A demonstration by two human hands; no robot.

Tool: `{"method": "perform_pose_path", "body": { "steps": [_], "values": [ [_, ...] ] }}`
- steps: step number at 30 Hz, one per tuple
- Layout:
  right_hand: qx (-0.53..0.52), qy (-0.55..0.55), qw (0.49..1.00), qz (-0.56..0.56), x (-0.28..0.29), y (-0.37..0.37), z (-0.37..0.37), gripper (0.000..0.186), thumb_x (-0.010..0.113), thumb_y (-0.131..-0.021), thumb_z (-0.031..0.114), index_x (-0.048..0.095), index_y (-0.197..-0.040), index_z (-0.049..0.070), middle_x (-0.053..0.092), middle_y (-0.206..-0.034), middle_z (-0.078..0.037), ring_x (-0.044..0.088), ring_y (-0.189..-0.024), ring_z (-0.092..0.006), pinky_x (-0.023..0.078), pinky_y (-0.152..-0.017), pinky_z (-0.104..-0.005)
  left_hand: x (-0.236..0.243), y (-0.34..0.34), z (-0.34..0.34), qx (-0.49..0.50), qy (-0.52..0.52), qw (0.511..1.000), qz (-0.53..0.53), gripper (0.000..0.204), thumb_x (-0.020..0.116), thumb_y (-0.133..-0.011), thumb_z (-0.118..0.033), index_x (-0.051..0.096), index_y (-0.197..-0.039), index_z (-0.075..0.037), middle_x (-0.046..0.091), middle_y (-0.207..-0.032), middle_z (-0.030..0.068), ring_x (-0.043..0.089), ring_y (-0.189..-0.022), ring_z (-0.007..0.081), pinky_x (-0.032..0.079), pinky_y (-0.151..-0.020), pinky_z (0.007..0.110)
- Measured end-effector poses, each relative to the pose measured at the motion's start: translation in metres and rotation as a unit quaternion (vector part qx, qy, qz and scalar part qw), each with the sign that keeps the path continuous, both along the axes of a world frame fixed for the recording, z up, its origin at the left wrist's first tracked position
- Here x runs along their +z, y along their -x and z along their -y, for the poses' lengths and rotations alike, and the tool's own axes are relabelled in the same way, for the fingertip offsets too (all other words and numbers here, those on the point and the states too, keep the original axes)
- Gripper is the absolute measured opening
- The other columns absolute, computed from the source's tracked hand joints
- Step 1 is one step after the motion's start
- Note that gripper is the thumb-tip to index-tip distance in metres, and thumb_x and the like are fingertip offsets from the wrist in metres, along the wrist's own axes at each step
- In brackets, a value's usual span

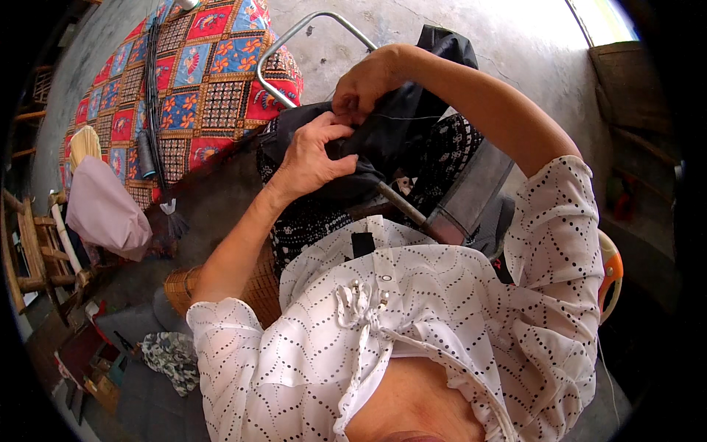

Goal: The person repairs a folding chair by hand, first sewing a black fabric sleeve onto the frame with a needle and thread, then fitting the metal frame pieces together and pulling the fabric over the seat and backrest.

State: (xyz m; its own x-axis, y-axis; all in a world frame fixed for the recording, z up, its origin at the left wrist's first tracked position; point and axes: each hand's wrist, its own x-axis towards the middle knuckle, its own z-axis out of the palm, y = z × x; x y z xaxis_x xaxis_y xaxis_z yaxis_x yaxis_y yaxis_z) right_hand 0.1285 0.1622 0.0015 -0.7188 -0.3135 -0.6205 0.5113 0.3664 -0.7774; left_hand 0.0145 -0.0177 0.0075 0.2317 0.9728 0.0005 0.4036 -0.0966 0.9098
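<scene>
- Right hand [366,82] first: fingers curled in, tips bunched close together down on the cloth (can't tell what, if anything, is pinched in there, the knuckles hide it).
- Left hand [313,155] is just nearer and to the left, thumb and forefinger apart in a loose C, tips against the same cloth. Can't tell whether it has a fold gripped.
- The thing being worked on is a smooth black piece of cloth [383,140], bunched over the lap under both hands and running off to the far right beneath the right forearm.
- A thin pale thread [409,117] runs rightward across it from near the right fingertips.
- Under that, black trousers with a white pattern [309,234], then a loose white blouse with black dots [434,295] at the near side.
- Just past the hands, a bent silver metal tube frame [320,20].
- Far left: a red, blue and black patchwork-print cloth [193,96] with a long bundle of black cords [152,88] and a dark grey spool [146,155] on it.
- Farther left, a dusty-pink cloth [108,202]; nearer, a brown woven wicker basket [259,291] beside the left forearm.
</scene>
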Motion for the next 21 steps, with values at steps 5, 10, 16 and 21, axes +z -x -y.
{"method": "perform_pose_path", "body": {
  "steps": [5, 10, 16, 21],
  "values": [
    [-0.020, 0.150, 0.985, 0.083, -0.016, 0.006, 0.000, 0.023, 0.062, -0.077, -0.001, 0.058, -0.099, -0.004, 0.063, -0.092, -0.004, 0.054, -0.082, -0.0117, 0.047, -0.077, -0.0263, 0.012, 0.000, -0.003, -0.030, -0.102, 0.989, -0.100, 0.037, 0.071, -0.064, -0.012, 0.060, -0.096, 0.005, 0.057, -0.100, 0.0168, 0.059, -0.091, 0.0316, 0.047, -0.079, 0.035],
    [-0.014, 0.165, 0.984, 0.070, -0.024, 0.006, 0.000, 0.024, 0.063, -0.077, -0.001, 0.058, -0.100, -0.005, 0.064, -0.094, -0.005, 0.055, -0.083, -0.0119, 0.048, -0.077, -0.0263, 0.009, -0.001, -0.001, -0.023, -0.121, 0.986, -0.111, 0.035, 0.071, -0.065, -0.012, 0.060, -0.095, 0.004, 0.057, -0.099, 0.0169, 0.059, -0.090, 0.0329, 0.048, -0.078, 0.036],
    [-0.029, 0.094, 0.992, 0.081, -0.012, 0.007, 0.005, 0.025, 0.066, -0.074, 0.001, 0.060, -0.098, -0.003, 0.065, -0.093, -0.006, 0.057, -0.082, -0.0138, 0.048, -0.074, -0.0270, 0.008, -0.004, 0.001, -0.007, -0.120, 0.986, -0.114, 0.032, 0.072, -0.066, -0.010, 0.061, -0.092, 0.005, 0.058, -0.098, 0.0167, 0.059, -0.089, 0.0325, 0.049, -0.076, 0.035],
    [-0.119, -0.293, 0.926, -0.207, 0.049, -0.021, 0.022, 0.018, 0.067, -0.073, 0.005, 0.062, -0.090, 0.003, 0.062, -0.085, -0.008, 0.060, -0.079, -0.0220, 0.049, -0.069, -0.0319, 0.008, -0.002, 0.001, 0.010, -0.090, 0.992, -0.086, 0.031, 0.072, -0.066, -0.009, 0.061, -0.091, 0.005, 0.059, -0.095, 0.0150, 0.060, -0.087, 0.0297, 0.048, -0.076, 0.032]
  ]
}}
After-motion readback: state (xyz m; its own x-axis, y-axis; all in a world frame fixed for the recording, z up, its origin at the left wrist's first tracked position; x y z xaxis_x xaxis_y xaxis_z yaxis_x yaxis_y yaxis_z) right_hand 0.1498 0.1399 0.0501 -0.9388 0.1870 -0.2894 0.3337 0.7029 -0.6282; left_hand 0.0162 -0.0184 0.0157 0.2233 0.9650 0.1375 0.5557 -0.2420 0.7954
